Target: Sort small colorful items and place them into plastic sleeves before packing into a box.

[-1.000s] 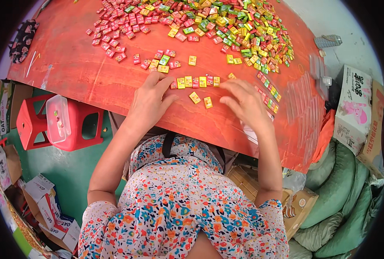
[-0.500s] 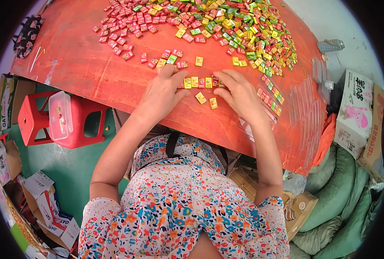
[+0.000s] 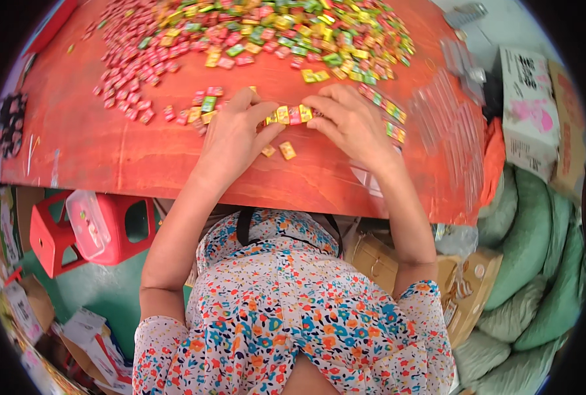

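A short row of small red and yellow boxes [image 3: 294,114], like tiny sweet packs, is squeezed end to end between my hands. My left hand [image 3: 236,128] closes its thumb and fingers on the left end, and my right hand [image 3: 347,124] grips the right end. Both end boxes are partly hidden by fingers. Whether the row is lifted off the red table [image 3: 148,158] I cannot tell. Just nearer to me lies a loose yellow box [image 3: 288,151], with another partly hidden beside my left hand. A green box [image 3: 209,103] lies among several red ones left of that hand.
A wide pile of small boxes [image 3: 260,29] covers the table's far side. Right of my right hand are filled rows of boxes [image 3: 384,108], then empty clear plastic strips [image 3: 448,131]. A red stool [image 3: 112,243] holding a clear tub [image 3: 87,224] stands left. Cartons [image 3: 529,112] stand right.
My hands have closed in on the row, now gripping its two ends, and fewer boxes show between them. The whole view has shifted, with the table appearing farther left and higher.
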Tool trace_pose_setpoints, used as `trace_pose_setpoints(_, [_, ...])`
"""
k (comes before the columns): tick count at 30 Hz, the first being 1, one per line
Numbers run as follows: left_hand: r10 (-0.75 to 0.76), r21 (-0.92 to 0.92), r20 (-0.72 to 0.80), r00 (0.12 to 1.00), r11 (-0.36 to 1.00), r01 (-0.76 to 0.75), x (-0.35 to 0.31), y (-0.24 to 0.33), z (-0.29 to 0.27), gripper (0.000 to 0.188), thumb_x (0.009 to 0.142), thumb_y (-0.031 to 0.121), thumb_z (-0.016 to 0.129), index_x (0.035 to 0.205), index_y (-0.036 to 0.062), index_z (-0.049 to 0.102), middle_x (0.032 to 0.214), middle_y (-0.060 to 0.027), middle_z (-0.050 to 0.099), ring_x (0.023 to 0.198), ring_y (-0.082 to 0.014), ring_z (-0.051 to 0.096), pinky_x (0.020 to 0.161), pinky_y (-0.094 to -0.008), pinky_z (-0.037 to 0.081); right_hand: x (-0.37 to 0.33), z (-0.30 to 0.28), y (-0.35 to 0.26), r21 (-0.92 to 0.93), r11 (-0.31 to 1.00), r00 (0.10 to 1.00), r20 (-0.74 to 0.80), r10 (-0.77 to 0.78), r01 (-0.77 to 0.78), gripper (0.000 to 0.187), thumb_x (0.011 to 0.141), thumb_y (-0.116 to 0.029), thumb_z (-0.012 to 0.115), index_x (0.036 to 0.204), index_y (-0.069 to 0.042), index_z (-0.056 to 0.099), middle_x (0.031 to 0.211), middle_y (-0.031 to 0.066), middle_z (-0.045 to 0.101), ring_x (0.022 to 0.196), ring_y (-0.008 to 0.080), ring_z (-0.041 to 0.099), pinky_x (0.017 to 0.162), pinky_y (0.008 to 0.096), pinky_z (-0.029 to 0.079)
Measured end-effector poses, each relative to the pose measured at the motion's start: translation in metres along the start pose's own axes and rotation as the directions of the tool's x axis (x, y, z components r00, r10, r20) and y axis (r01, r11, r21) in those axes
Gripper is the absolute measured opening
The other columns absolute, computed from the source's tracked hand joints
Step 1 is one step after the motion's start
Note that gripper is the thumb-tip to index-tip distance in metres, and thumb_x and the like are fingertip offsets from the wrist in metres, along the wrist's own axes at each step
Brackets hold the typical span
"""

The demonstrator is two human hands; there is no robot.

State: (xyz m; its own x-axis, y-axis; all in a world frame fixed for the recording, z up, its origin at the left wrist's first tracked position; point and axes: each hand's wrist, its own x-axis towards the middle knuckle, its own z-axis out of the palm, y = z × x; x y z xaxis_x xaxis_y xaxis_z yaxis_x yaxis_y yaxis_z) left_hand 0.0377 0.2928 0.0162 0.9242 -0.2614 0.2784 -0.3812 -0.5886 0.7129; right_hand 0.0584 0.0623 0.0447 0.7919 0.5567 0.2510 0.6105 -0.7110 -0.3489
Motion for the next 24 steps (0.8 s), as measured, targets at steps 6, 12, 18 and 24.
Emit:
trace_pose_setpoints(6, [0.197,-0.075,0.067,0.978,0.979,-0.192,0.042,0.049,0.057,0.024,0.083,0.02,0.075,0.103,0.0069,0.072,0.095,-0.0123,0.061,0.082,-0.0335,0.066,0.071,-0.0439,0.055,-0.061,-0.056,0.029,-0.069,0.986,0.986,-0.073,0.147,-0.152,0.032,0.085,-0.02,0.073,0.114,-0.007,0.069,0.105,0.0104,0.063,0.096,0.03,0.062,0.08,0.0397,0.051])
trace_pose_setpoints(12, [0.263,-0.06,0.206,0.943,0.965,-0.256,0.043,0.066,0.098,0.028,0.08,0.017,0.078,0.104,0.0046,0.071,0.097,-0.0105,0.06,0.08,-0.0299,0.066,0.069,-0.0413,0.054,-0.117,-0.048,0.04,-0.037,0.926,0.922,-0.109,0.37,-0.376,0.031,0.083,-0.021,0.074,0.112,-0.01,0.071,0.106,0.0082,0.064,0.1,0.0291,0.062,0.08,0.0407,0.052])
trace_pose_setpoints(18, [0.279,-0.128,0.229,0.932,0.958,-0.256,0.038,0.052,0.108,0.035,0.081,0.016,0.077,0.114,0.0048,0.068,0.105,-0.0125,0.062,0.085,-0.0312,0.066,0.074,-0.0414,0.055,-0.134,-0.03,0.048,0.107,0.902,0.895,-0.121,0.43,-0.419,0.034,0.083,-0.019,0.075,0.115,-0.009,0.07,0.109,0.011,0.065,0.101,0.0305,0.063,0.082,0.0409,0.053])
trace_pose_setpoints(24, [0.383,-0.027,0.136,0.914,0.923,-0.383,0.026,0.043,0.095,0.048,0.081,0.021,0.078,0.124,0.0046,0.063,0.119,-0.0125,0.062,0.102,-0.0327,0.064,0.083,-0.0418,0.054,-0.144,-0.026,0.044,0.159,0.882,0.86,-0.203,0.469,-0.444,0.036,0.082,-0.015,0.075,0.116,-0.005,0.068,0.111,0.0123,0.065,0.101,0.0316,0.064,0.083,0.0403,0.053])
